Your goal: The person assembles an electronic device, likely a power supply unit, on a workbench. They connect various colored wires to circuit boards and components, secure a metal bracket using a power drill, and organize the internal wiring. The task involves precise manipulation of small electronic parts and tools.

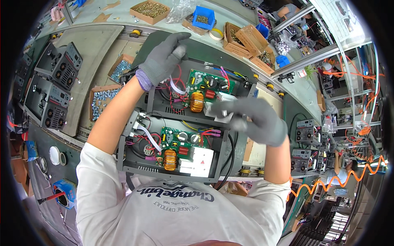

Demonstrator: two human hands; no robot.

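Observation:
Two dark metal cases lie open side by side. The far case [167, 110] and the near case [213, 179] each hold a green circuit board, a copper-wound coil and coloured wires. My left hand [164, 55], in a grey glove, is over the far case's upper left corner, index finger stretched and thumb apart, with nothing visible between them. My right hand [258, 119], also gloved and slightly blurred, hovers above the far case's right end beside a white block [225, 97]. Its fingers are bent together, with a small bright spot at their tips that I cannot make out.
Cardboard trays of small screws [100, 100] stand to the left, beside finished-looking machines [53, 102]. Across the line are a blue bin [204, 17], a tape roll [216, 34] and boxes of fasteners [150, 11]. An orange coiled hose [336, 180] hangs at right.

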